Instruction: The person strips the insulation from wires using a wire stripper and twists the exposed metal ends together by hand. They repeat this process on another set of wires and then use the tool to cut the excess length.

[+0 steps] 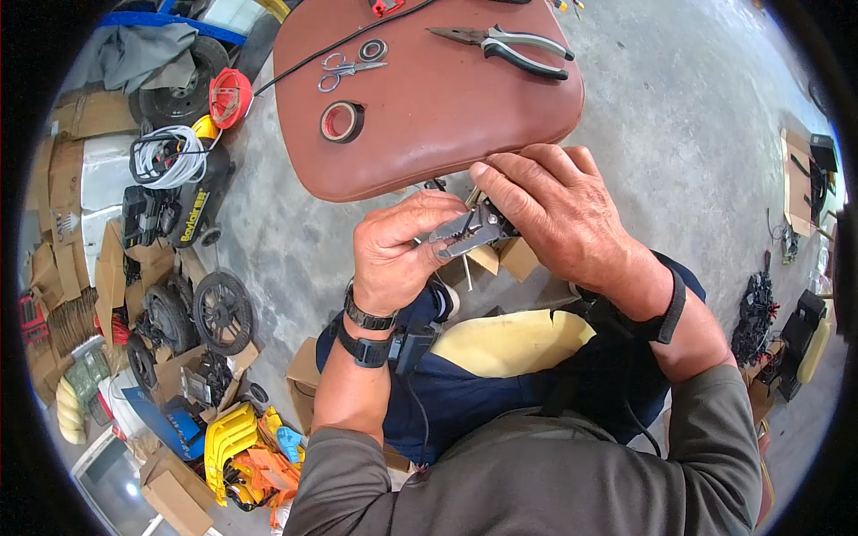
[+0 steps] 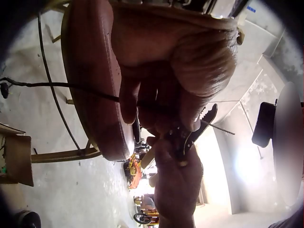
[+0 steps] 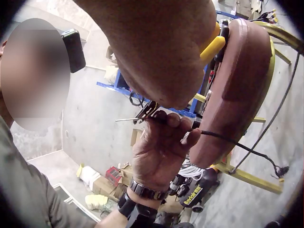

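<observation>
My right hand [image 1: 563, 201] grips a wire stripper [image 1: 478, 230], whose toothed nose points toward my left hand [image 1: 407, 237]. My left hand pinches a black cable [image 3: 228, 138] close to the tool. Out past the tool's nose sticks a thin pale wire [image 1: 468, 273], also visible as a straight wire [image 3: 126, 119] in the right wrist view. Both hands meet just off the near edge of a brown padded stool [image 1: 420, 134]. The tool's handles are mostly hidden under my right palm. In the left wrist view, the serrated nose [image 2: 209, 115] shows beside my left thumb.
On the stool lie long-nose pliers [image 1: 505, 49], small scissors [image 1: 344, 71], a black tape roll [image 1: 341, 121] and a smaller roll [image 1: 373, 50]. A yellow pad [image 1: 514, 342] lies across my lap. Wheels [image 1: 223, 313], cardboard boxes and yellow parts crowd the floor at left.
</observation>
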A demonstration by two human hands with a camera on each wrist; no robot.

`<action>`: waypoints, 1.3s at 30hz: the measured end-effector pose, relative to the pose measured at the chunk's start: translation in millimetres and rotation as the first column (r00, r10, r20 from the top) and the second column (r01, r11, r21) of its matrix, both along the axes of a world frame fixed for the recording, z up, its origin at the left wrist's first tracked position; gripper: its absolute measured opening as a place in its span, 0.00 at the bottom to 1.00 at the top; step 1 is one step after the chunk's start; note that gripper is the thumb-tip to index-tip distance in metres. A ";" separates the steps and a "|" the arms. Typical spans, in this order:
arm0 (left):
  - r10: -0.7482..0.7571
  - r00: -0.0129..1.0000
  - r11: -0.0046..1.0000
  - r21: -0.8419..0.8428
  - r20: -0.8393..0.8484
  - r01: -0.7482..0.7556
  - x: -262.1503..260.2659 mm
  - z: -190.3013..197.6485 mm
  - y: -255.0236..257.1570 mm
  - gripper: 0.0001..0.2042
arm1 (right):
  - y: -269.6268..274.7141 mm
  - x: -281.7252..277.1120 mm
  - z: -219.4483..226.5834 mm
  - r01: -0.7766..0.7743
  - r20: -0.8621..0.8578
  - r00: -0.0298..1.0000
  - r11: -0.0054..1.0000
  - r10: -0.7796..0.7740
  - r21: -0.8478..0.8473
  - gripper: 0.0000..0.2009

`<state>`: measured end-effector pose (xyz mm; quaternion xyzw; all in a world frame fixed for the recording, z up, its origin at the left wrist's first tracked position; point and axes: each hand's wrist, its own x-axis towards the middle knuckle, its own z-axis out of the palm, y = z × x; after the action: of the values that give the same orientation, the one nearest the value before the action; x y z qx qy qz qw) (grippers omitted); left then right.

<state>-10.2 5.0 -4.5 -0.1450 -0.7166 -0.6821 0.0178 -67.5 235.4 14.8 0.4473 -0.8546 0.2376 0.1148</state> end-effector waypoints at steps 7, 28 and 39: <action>-0.001 1.000 1.000 0.008 -0.016 0.002 0.6 -4.1 -4.4 0.11 | -0.1 -0.5 -1.8 0.001 -0.006 1.000 1.000 -0.001 0.007 0.26; 0.040 0.999 0.996 0.073 0.029 -0.042 1.9 -0.3 -2.6 0.13 | 0.1 -2.7 2.5 -0.026 0.023 0.999 1.000 0.026 0.005 0.25; 0.026 0.999 1.000 0.004 -0.020 -0.026 1.5 1.3 -5.4 0.13 | -1.1 -0.8 2.6 -0.027 0.004 1.000 1.000 0.027 -0.003 0.25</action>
<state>-8.7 -0.4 -3.2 -0.1422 -0.7169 -0.6817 0.0341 -68.3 234.2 17.4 0.4580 -0.8484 0.2413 0.1107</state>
